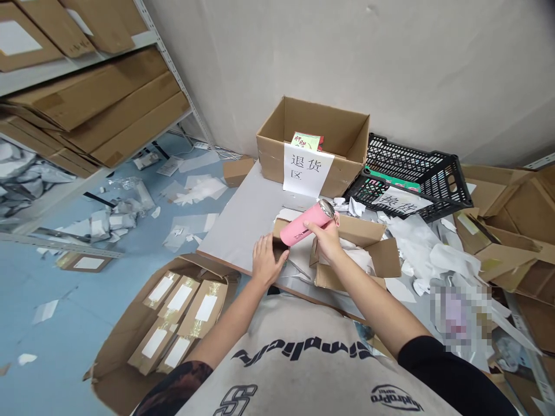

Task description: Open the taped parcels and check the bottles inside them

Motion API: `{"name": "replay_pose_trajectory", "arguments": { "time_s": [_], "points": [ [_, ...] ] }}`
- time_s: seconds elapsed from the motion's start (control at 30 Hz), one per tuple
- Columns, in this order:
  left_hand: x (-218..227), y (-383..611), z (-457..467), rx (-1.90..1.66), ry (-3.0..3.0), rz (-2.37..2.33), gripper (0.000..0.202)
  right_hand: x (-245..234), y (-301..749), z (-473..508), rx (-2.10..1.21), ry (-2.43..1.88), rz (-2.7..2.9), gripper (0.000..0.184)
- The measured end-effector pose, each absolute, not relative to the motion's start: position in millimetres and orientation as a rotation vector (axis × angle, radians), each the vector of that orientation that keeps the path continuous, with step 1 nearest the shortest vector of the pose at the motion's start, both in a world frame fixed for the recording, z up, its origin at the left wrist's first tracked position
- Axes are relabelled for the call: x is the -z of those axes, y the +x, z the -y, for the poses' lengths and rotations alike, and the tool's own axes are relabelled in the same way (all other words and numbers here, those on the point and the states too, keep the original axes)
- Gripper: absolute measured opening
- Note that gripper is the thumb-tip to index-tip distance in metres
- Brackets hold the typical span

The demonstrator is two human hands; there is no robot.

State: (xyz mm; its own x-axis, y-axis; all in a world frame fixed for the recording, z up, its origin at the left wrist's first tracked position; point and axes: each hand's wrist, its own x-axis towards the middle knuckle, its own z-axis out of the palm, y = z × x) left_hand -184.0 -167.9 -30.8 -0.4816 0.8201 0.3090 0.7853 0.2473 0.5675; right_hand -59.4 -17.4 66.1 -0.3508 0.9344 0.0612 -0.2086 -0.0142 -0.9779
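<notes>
My right hand (326,238) is wrapped round a pink insulated bottle (306,222) with a silver lid, held tilted above the table. Dark lettering shows on the bottle's side. The bottle's base is close to a small cardboard box (278,249), which my left hand (266,260) touches at its near left side, thumb apart from the other fingers. Part of that box is hidden by my hand and the bottle. Just right of it lies an open cardboard box (385,258) with crumpled white paper (358,257) inside.
At the table's back stands a large cardboard box (271,151) with a handwritten sign; a black plastic crate (442,179) is beside it. Torn paper (451,254) covers the table's right. Left on the floor, a big carton (113,341) holds several labelled boxes. Shelves (143,39) rise at left.
</notes>
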Motion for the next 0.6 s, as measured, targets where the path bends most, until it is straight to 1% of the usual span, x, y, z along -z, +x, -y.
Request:
{"name": "replay_pose_trajectory", "arguments": {
  "time_s": [0.2,0.3,0.4,0.5,0.6],
  "points": [
    [28.7,-180.6,165.1,-1.099,1.556,-2.446,0.089,-82.4,-57.4,28.6,-1.574,-0.8,1.445,0.041],
    [27.6,-177.8,163.3,-1.177,1.512,-2.411,0.093,-80.0,-60.7,37.8,-1.628,-0.731,1.531,0.045],
    [29.0,-176.8,162.4,-1.288,1.424,-2.308,0.091,-69.8,-63.3,45.4,-1.686,-0.668,1.589,0.053],
    [33.3,-177.0,162.6,-1.371,1.376,-2.203,0.089,-61.6,-63.8,50.4,-1.724,-0.612,1.681,0.056],
    [39.6,-177.0,163.3,-1.422,1.374,-2.143,0.076,-58.4,-65.1,53.3,-1.668,-0.614,1.839,0.055]
  ]
}}
